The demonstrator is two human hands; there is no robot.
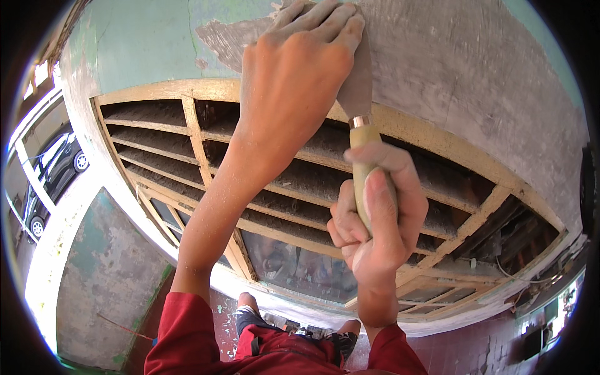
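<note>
Gripping a yellow-handled flat metal scraper (365, 139), the right hand (386, 215) likely steers; the left hand (301, 65), flattened above the cream wooden louvre frame (195, 140), likely steadies the blade (358, 90).

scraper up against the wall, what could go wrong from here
The left hand lies over the scraper, so it might get nicked if the metal slips. The right hand could let the tool drop into the wooden frame just below and gouge it. Loosened bits of green paint may fall onto the slats.
</note>
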